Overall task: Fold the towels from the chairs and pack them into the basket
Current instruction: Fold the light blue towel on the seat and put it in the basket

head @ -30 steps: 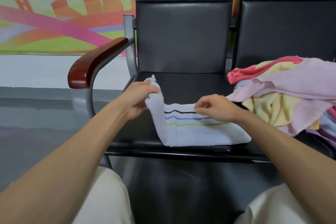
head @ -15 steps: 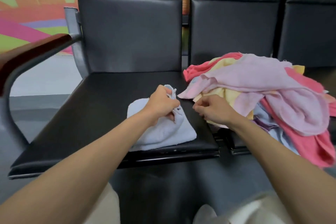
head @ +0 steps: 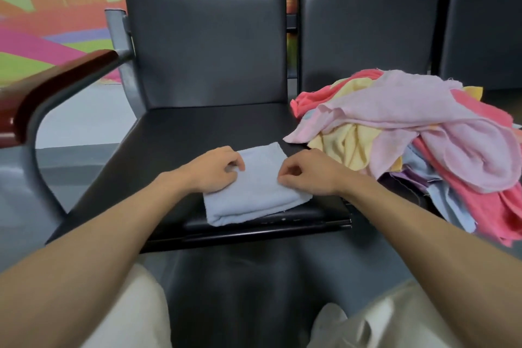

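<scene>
Folded flat — pale blue towel (head: 258, 195), left hand (head: 216, 171), right hand (head: 306, 175) curled on edges

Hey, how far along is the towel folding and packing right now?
Done: one light blue terry towel lies folded into a small rectangle on the black chair seat. In hand: the left hand and right hand are on it. To do: the heap of pink, yellow and blue towels on the next chair is unfolded, and no basket is in view.

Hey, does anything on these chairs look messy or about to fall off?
The pile of unfolded towels on the neighbouring chair spills over the seat's front edge, pink and blue ends hanging down. The folded light blue towel lies flat.
</scene>
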`<action>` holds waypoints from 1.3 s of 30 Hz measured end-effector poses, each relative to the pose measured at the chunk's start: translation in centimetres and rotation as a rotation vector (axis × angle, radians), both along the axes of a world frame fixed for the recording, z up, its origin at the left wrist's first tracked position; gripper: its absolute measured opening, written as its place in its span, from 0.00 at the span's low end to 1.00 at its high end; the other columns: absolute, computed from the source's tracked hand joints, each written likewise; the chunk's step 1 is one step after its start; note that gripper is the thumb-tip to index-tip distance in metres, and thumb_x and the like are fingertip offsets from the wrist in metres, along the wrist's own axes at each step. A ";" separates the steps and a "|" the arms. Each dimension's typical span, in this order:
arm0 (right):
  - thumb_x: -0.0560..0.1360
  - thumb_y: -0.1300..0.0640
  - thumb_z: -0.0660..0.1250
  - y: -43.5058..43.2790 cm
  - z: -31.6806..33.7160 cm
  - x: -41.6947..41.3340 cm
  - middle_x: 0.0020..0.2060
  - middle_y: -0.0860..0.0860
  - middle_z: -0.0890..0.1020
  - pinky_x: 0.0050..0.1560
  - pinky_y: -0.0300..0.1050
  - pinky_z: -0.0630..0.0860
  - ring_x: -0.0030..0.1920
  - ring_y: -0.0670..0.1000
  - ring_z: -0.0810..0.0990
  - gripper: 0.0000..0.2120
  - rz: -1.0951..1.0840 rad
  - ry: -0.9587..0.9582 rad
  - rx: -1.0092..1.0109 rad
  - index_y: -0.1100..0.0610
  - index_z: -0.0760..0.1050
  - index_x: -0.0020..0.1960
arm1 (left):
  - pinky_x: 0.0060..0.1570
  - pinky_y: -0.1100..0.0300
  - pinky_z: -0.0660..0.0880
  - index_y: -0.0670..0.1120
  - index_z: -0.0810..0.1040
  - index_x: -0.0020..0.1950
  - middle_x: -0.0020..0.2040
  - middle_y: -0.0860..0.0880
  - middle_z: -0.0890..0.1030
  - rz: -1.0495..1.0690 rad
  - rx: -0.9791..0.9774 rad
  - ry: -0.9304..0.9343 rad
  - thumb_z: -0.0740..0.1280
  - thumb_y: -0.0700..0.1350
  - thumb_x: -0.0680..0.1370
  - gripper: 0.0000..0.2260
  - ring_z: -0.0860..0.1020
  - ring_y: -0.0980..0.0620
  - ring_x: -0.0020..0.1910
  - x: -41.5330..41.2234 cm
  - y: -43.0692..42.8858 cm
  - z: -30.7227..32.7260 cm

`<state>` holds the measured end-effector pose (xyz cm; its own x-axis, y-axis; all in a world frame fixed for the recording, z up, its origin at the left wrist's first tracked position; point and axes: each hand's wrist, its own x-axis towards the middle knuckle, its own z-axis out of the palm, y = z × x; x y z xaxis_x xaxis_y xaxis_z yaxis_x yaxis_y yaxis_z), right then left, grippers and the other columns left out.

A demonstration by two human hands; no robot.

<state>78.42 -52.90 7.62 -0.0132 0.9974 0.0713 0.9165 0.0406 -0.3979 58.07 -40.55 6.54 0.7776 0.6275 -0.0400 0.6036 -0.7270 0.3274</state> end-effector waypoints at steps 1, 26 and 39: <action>0.74 0.51 0.65 0.6 -0.1 -0.4 0.40 0.44 0.83 0.49 0.41 0.74 0.43 0.46 0.79 0.07 -0.017 -0.045 -0.001 0.52 0.81 0.42 | 0.57 0.59 0.69 0.53 0.77 0.55 0.52 0.55 0.73 0.001 0.014 0.012 0.63 0.44 0.78 0.08 0.73 0.54 0.54 -0.7 0.0 0.2; 0.65 0.45 0.78 1.5 0.6 -6.9 0.58 0.48 0.65 0.61 0.48 0.69 0.59 0.50 0.64 0.34 0.200 -0.253 -0.335 0.47 0.65 0.65 | 0.56 0.55 0.73 0.55 0.76 0.53 0.53 0.58 0.77 -0.112 -0.053 -0.158 0.67 0.48 0.73 0.09 0.75 0.59 0.52 -10.8 -1.1 0.1; 0.74 0.62 0.64 2.2 1.7 -5.0 0.45 0.53 0.79 0.35 0.40 0.79 0.41 0.49 0.80 0.07 -0.070 0.504 -0.171 0.59 0.76 0.52 | 0.42 0.54 0.79 0.50 0.73 0.56 0.52 0.52 0.77 0.398 -0.300 -0.540 0.64 0.48 0.78 0.08 0.77 0.52 0.52 -8.3 -0.4 0.6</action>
<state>73.46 -50.68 9.29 0.0479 0.9926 -0.1117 0.6081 -0.1177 -0.7851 49.78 -40.98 7.17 0.4530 0.8887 0.0704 0.5012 -0.3192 0.8043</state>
